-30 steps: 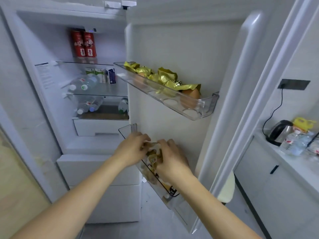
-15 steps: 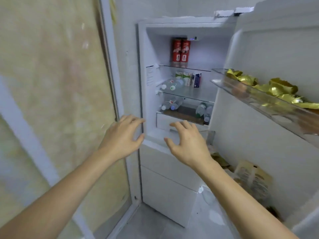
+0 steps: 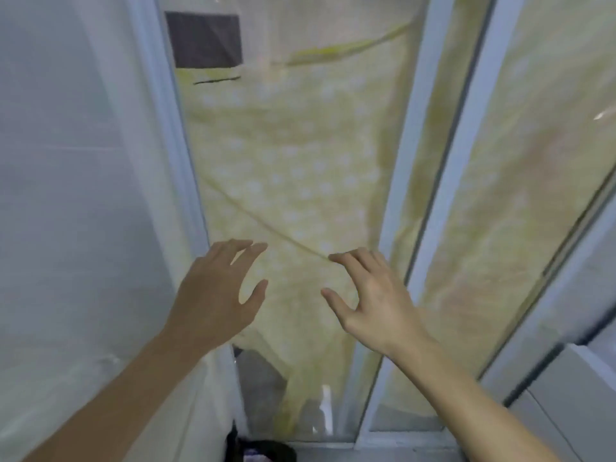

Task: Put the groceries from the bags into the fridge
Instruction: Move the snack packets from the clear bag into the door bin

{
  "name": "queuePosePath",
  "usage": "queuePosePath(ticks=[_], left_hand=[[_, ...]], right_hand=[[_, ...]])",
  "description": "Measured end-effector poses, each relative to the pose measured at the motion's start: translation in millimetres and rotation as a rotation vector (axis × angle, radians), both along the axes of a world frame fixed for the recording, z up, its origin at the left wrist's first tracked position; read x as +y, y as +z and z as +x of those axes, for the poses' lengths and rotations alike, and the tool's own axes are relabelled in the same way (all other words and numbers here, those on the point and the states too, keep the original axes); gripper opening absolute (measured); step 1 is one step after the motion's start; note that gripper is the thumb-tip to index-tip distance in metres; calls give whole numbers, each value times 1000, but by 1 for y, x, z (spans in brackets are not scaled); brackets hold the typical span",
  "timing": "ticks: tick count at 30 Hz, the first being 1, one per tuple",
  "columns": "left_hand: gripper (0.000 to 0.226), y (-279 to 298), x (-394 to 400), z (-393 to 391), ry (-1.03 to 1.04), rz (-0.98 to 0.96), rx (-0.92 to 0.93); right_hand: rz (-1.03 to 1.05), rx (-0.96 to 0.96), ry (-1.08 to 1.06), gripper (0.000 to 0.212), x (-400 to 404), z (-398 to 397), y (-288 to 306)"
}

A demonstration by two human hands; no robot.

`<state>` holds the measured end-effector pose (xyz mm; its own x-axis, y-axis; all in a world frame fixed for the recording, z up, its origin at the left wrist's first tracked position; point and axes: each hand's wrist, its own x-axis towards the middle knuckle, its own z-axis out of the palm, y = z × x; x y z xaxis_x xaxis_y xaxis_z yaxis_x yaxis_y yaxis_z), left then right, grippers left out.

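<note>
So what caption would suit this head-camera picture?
Both empty hands, left hand and right hand, spread before a glass door backed by a yellow dotted curtain.

**Only a strip of floor shows, at the bottom edge**

The floor (image 3: 320, 452) appears as a narrow grey band along the bottom of the view, below the pale frame of the glass panels. A dark object (image 3: 263, 450) rests on it near its left end, too blurred and cut off to identify. Past the glass, the yellow dotted fabric (image 3: 296, 401) hangs down toward the ground; whether it touches cannot be told.
</note>
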<state>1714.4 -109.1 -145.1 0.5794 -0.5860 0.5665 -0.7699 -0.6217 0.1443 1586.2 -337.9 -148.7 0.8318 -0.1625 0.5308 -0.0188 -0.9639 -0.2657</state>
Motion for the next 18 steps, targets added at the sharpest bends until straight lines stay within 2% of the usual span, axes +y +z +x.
queuePosePath(ticks=[9,13,18], left_hand=[[42,-85,264,41,445,-68,208],[41,-138,334,43,629,-109,337],[29,-220,380,49,717,-124,480]], right_hand=[[89,133,461,40,224,142,-80],[111,209,621,31,295,184,-133],[170,350,811,22,360,247,-215]])
